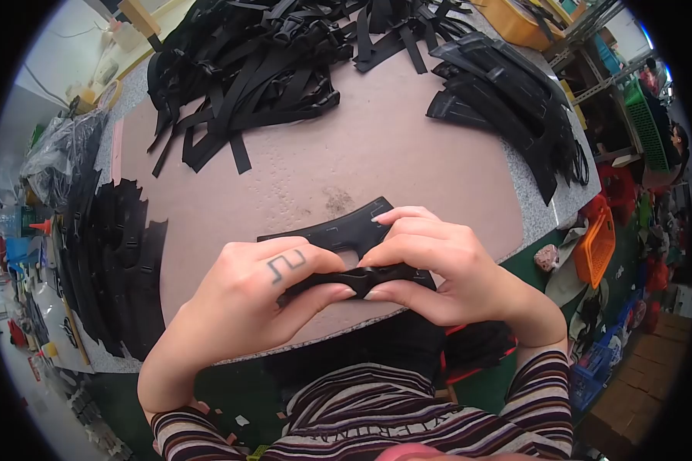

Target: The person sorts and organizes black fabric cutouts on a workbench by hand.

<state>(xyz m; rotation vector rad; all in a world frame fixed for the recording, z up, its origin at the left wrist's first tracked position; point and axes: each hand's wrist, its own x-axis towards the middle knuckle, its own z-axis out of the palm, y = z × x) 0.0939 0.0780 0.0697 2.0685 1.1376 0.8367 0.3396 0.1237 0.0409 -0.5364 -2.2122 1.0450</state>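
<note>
Near the front edge of the table, both hands grip a black flat panel (331,230) with a cut-out in its middle and pale marks on its face. My left hand (257,280) pinches the near edge between thumb and fingers. Close beside it, my right hand (438,265) pinches the same edge, thumb tips almost meeting. Between the thumbs the near strip of the panel is bunched or folded upward. The far part of the panel lies on the pinkish-brown table mat (407,154). My fingers hide parts of the near strip.
A heap of black straps with buckles (277,84) lies at the back. Black panels are stacked at right (507,92) and left (123,253). An orange basket (597,246) and a green crate (644,127) stand beyond the right edge. Clear plastic bags (65,154) are at left.
</note>
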